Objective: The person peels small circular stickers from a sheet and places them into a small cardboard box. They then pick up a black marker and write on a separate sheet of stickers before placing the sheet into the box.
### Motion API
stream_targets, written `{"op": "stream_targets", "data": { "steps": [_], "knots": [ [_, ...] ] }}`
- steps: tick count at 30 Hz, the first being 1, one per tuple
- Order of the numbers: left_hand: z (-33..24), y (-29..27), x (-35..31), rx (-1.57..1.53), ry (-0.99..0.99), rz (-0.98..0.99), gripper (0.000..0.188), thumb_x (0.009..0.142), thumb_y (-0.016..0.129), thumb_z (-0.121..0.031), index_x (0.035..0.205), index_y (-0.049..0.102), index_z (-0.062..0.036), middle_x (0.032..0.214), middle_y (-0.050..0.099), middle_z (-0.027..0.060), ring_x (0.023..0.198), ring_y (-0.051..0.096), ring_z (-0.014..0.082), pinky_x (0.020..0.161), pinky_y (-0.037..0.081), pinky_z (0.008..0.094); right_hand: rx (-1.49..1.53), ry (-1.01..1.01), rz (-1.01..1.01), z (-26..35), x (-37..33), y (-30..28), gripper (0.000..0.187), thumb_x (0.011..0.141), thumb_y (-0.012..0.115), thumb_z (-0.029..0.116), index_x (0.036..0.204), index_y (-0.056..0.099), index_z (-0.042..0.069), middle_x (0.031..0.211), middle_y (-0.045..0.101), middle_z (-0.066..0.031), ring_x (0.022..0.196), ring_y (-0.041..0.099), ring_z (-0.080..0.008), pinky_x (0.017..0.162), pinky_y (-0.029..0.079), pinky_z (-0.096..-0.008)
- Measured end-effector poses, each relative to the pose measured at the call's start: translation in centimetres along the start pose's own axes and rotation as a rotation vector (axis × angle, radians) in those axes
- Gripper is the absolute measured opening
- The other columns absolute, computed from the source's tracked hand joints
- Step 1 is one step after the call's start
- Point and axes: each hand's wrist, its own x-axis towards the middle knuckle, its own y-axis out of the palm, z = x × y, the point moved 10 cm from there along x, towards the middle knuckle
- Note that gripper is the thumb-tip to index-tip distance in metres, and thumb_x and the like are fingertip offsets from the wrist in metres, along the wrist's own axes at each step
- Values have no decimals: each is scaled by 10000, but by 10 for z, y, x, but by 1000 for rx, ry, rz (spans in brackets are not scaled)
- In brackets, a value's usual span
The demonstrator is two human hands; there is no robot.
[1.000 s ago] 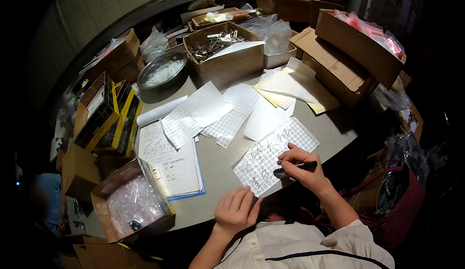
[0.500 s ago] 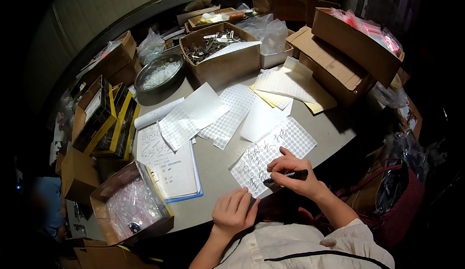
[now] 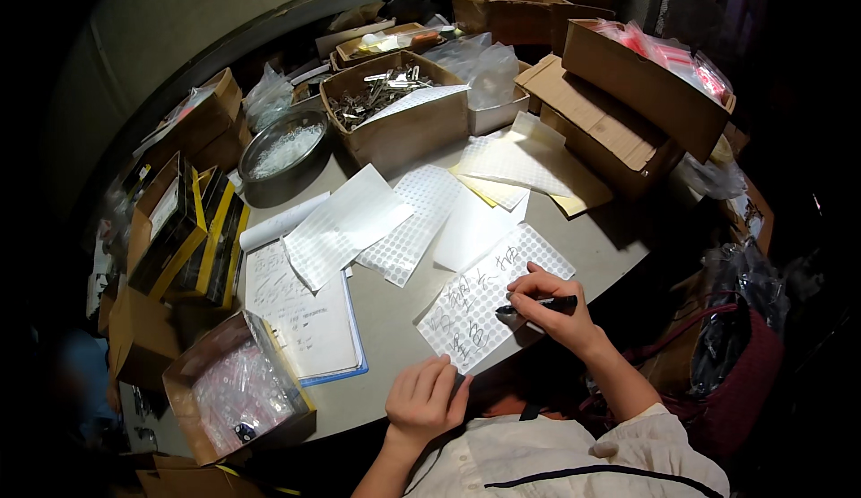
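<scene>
A black marker (image 3: 554, 303) is gripped in my right hand (image 3: 558, 317), its tip just over the sheet of round stickers (image 3: 529, 256) at the table's front edge. Large dark handwritten characters run across that sheet in two rows. At the sheet's lower left corner, my left hand (image 3: 425, 399) is closed, its fingertips against the paper edge. Between its thumb and finger a small dark piece shows, which looks like the marker cap (image 3: 458, 381); most of it is hidden.
More sticker sheets (image 3: 408, 220) and a clipboard with notes (image 3: 309, 318) lie beyond and left. A carton of metal parts (image 3: 404, 130), a bowl of clear pieces (image 3: 287, 148) and a box of small bags (image 3: 242, 390) surround them. Stacked cartons (image 3: 610, 139) stand right.
My right hand with the marker has moved up and to the right along the sheet. The left hand keeps its place at the sheet's corner. The whole view has shifted slightly.
</scene>
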Motion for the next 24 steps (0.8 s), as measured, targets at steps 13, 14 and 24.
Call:
{"op": "stream_targets", "data": {
  "steps": [13,14,24],
  "knots": [
    [-1,0,1,4,9,-2,224,756,838,-157,924,746,-43,950,759,83,843,730,276,727,552,349,-88,-123,46,13,-2,2,85,910,725,107,895,741,25,867,759,-56,945,726,-161,1266,232,-608],
    [-2,0,1,3,9,-2,224,755,839,-156,925,746,-43,951,759,83,843,730,276,728,552,349,-92,-117,76,11,-4,4,88,909,723,109,890,740,24,863,758,-55,937,726,-162,1263,242,-607],
    [-1,0,1,2,7,4,226,750,839,-155,924,744,-47,945,757,79,839,729,276,733,550,351,-92,-112,-40,4,0,-10,101,873,724,128,914,733,37,829,733,-19,794,686,-155,1221,332,-590]
  ]
}}
